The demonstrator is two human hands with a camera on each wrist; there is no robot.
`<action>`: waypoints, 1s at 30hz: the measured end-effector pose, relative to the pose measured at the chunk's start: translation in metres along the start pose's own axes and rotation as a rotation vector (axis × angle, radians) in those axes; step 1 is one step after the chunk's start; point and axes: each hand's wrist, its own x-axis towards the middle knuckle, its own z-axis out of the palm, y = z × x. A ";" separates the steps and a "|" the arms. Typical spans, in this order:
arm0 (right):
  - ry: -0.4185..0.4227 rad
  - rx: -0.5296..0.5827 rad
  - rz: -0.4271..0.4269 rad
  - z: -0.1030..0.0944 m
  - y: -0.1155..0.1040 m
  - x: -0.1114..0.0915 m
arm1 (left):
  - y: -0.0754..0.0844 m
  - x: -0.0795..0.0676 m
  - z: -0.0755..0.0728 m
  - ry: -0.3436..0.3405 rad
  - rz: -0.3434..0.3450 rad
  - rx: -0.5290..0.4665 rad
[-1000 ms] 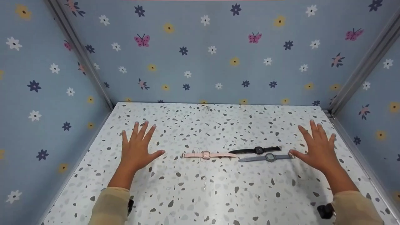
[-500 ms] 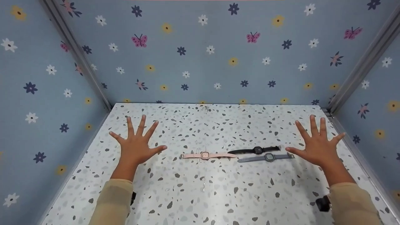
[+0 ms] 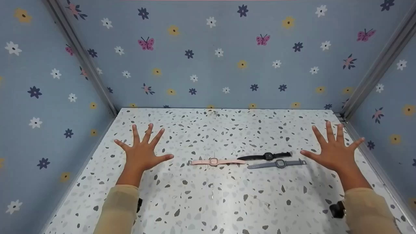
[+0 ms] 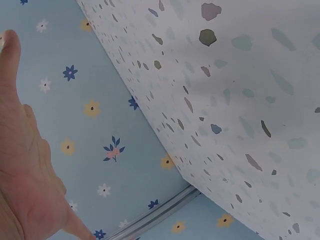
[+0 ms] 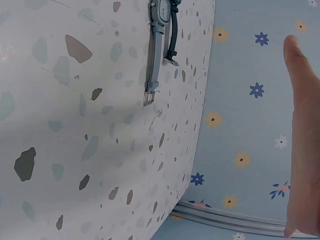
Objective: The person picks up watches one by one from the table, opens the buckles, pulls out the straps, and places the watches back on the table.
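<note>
Three wristwatches lie stretched out on the speckled table. The pink watch [image 3: 229, 161] is in the middle. To its right lies the black watch [image 3: 256, 157], and just in front of that the grey-blue watch [image 3: 265, 165], also seen in part in the right wrist view as a grey-blue strap [image 5: 156, 60]. My left hand [image 3: 141, 156] is spread wide to the left of the pink watch, holding nothing. My right hand [image 3: 336, 156], fingers splayed, is to the right of the grey-blue watch, its thumb near the buckle end. In the wrist views both hands appear raised above the table.
The white speckled tabletop [image 3: 195, 201] is closed in by a blue flowered back wall [image 3: 208, 39] and matching side panels, the left panel [image 3: 19, 107] and the right one [image 3: 395, 110]. Metal rails [image 3: 81, 55] run along the corners.
Over the second, the fingers of both hands have spread wider, the little fingers moving outward. Since half a second ago the right hand has shifted slightly right. The watches stay in place.
</note>
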 end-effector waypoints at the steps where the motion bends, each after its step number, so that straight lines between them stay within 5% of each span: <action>1: -0.004 0.006 -0.002 0.000 0.000 0.000 | 0.000 0.000 -0.001 -0.012 -0.001 -0.007; 30: -0.018 0.063 0.005 -0.004 -0.004 0.001 | 0.007 0.003 0.004 -0.009 0.013 -0.054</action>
